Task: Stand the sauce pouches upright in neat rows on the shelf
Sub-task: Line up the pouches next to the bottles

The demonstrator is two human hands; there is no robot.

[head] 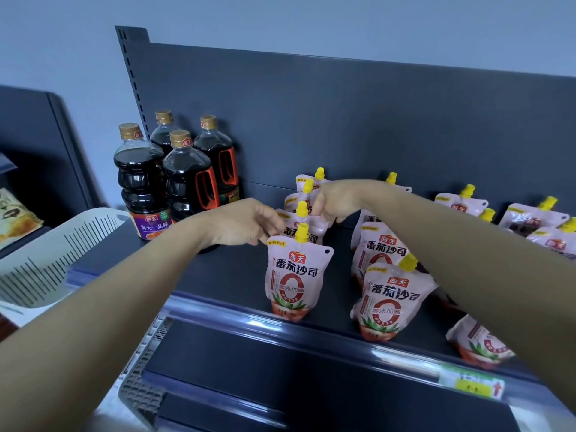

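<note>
We work on the leftmost row of tomato sauce pouches, standing single file on the dark shelf. Our right hand curls round the top of a rear pouch, probably to hold it upright, since these soft packs slump. Our left hand reaches its fingertips to the second pouch; whether it pinches or merely nudges, we cannot tell. Soy sauce bottles stand nearby on the left.

Pale pink soft plastic pouches bear yellow caps, black characters, red rings and tomato prints. Far left, dark brown plastic sauce bottles have gold caps and orange-red handles. The metal shelf is dark grey.
</note>
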